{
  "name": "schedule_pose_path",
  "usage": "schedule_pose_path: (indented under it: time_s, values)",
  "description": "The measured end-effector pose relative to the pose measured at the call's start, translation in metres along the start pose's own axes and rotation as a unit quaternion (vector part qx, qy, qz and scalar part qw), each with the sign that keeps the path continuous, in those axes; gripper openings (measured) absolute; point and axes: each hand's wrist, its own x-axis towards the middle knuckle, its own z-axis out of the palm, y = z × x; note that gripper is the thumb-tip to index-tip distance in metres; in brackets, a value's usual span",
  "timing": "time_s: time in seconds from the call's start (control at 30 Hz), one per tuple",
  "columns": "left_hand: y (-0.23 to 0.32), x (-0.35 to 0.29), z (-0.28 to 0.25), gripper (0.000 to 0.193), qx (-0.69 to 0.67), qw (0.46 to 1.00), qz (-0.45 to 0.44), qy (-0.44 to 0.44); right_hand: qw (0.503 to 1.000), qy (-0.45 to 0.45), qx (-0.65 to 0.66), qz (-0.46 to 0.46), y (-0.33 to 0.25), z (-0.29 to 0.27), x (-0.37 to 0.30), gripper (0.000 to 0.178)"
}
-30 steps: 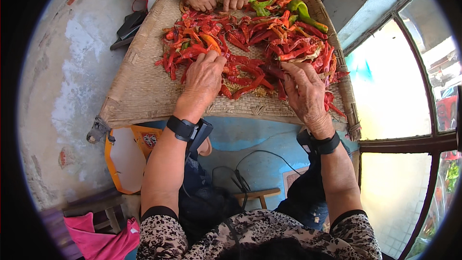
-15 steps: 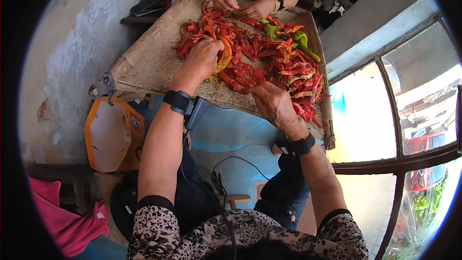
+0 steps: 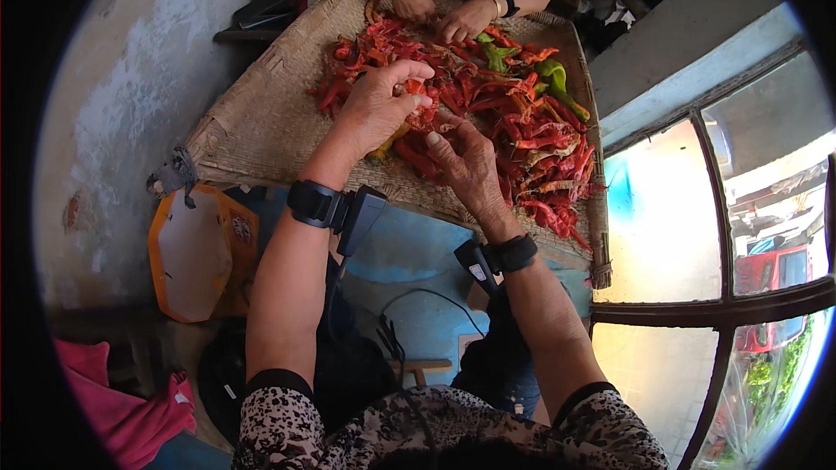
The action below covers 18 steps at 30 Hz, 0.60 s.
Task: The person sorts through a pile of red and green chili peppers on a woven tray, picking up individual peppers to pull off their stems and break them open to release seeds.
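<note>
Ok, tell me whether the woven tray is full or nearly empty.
Partly full: the woven tray holds a pile of red peppers over its middle and right side, while its left part lies bare.

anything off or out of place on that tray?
Mostly fine. A few green peppers sit among the red chili peppers on the woven straw tray, and its near left corner looks frayed. Left hand holds a red-orange pepper; right hand rests on the pile.

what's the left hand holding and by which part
The left hand pinches a red-orange chili pepper near one end with its fingertips; which end cannot be told. The right hand rests on the pile.
</note>
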Motion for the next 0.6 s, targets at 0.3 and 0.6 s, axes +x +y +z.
schedule_pose_path:
  time_s: [0.3,0.6]
  values:
    - [0.0,-0.001,0.02,0.033,0.026,0.998,0.004,-0.051,0.985,-0.028,0.157,0.069,-0.007,-0.005,-0.005,0.033]
    - [-0.013,0.001,0.019,0.027,-0.158,0.976,-0.008,0.151,0.955,0.054,0.284,0.074,0.009,-0.041,0.0,0.02]
